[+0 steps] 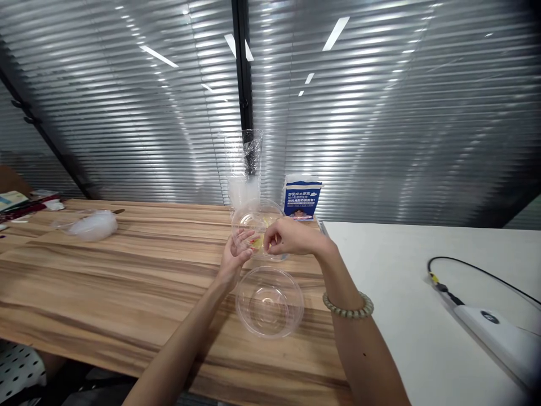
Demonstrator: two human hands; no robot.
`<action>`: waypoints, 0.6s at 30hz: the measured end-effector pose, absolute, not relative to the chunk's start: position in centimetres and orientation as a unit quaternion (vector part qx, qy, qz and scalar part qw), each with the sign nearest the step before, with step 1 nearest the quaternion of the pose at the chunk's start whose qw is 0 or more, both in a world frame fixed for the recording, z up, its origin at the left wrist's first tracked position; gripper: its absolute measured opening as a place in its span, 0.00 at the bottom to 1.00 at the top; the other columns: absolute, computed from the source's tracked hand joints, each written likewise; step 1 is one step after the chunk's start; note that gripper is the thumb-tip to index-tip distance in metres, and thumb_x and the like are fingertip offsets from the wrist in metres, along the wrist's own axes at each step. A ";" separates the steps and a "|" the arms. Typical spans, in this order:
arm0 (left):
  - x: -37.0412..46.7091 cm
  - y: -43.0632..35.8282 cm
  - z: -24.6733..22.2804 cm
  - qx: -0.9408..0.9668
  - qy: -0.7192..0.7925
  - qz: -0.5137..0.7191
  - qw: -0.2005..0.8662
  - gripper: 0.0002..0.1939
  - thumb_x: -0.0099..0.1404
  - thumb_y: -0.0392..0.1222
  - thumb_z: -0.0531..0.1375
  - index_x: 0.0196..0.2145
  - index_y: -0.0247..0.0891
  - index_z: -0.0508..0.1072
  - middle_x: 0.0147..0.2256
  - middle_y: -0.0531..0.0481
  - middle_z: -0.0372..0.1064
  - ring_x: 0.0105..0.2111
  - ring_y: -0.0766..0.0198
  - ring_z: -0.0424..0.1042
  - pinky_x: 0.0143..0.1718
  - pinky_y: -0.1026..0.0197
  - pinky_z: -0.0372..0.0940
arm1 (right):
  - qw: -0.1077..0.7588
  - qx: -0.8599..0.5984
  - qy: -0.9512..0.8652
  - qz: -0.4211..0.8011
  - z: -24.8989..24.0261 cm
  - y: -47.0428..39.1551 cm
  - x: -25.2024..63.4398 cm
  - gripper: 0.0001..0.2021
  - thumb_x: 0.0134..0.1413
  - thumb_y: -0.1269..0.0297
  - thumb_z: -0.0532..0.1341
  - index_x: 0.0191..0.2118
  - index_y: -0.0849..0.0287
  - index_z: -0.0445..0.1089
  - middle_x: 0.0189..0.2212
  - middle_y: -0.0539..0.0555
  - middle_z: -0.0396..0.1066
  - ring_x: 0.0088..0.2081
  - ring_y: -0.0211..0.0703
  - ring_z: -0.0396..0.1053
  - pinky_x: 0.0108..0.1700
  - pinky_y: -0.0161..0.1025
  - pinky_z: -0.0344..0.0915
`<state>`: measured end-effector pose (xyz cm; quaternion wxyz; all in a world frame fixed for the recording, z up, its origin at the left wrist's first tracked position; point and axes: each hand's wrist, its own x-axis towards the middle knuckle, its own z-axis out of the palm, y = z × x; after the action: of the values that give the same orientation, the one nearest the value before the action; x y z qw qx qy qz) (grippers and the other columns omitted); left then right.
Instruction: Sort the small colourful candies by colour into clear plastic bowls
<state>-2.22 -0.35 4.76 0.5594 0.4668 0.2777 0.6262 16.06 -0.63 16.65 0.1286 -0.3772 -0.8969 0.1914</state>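
From here I see a clear far bowl (253, 210) near the centre of the frame, above the wood table (160, 270). The left hand (233, 256) has it by its left side, fingers loosely spread and seen through the wall, thumb near the lower edge. The right hand (291, 237) comes over the bowl's right part, its fingers curled inward; whether they pinch anything I can't tell. Small yellow and red bits (257, 242) show at the bowl, but I can't make out what they are.

Just below, in the lower middle of the frame, lies a clear near bowl (269, 307), round and apparently the same sort. Above the far bowl, a wrapped stack (245, 192) stands by the blinds (169, 113), with a blue packet (302, 197) to its right.

I'd judge both bowls to be thin plastic: light, smooth, a bit slippery and springy. A hard squeeze on the wall would likely bow it or crease it, so the rim is the better hold, thumb on one face and fingers spread behind. The near bowl could be taken by its rim at either side. The packet looks soft, best held by its top edge.
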 end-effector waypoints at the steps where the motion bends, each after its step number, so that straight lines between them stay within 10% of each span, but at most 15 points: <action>1: -2.2 -0.4 4.8 0.468 0.277 0.626 0.559 0.39 0.43 0.47 0.73 0.51 0.40 0.62 0.53 0.40 0.65 0.52 0.53 0.68 0.47 0.56 0.65 | 0.119 -0.374 -0.899 0.195 16.9 -0.9 16.3 0.06 0.45 0.74 0.61 0.30 0.62 0.76 0.22 0.49 0.69 0.25 0.34 0.62 0.27 0.31 0.54; 18: -2.0 -0.4 4.9 0.449 0.284 0.627 0.569 0.39 0.40 0.45 0.74 0.49 0.40 0.64 0.51 0.42 0.67 0.53 0.52 0.66 0.47 0.57 0.67 | 0.085 -0.426 -0.895 0.103 14.3 0.6 12.5 0.04 0.50 0.73 0.62 0.30 0.62 0.76 0.28 0.53 0.74 0.28 0.36 0.64 0.28 0.32 0.52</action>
<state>-1.95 -0.35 4.91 0.5687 0.4495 0.2843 0.6275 12.53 0.64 14.28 0.0846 -0.4261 -0.8947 0.1034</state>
